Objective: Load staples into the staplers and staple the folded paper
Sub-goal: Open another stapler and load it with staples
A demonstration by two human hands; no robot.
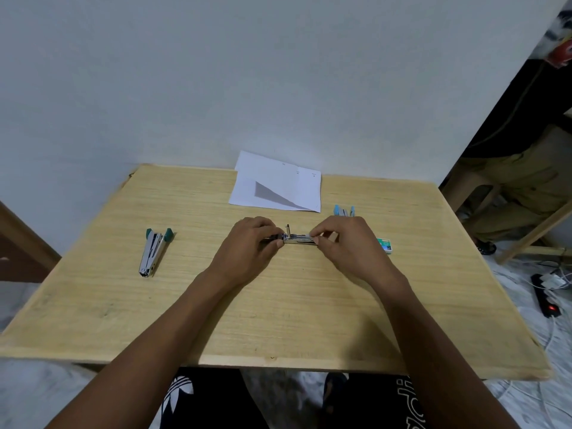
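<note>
— What's at left?
— A green stapler point(153, 253) on the table point(278, 311).
— And mid-table?
— The left hand point(250, 247) curls round a steel stapler point(298, 239); the right hand point(345, 246) pinches its other end. Paper point(277, 188) lies behind, a staple box point(384, 245) on the right.

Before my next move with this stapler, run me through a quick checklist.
1. Grip on the stapler, left hand gripping, right hand pinching: ok.
2. Staples seated inside it: cannot tell.
3. The staple box beside the right hand: ok.
4. The folded paper lying at the far edge of the table: ok.
5. The green stapler on the left loaded: cannot tell.
</note>
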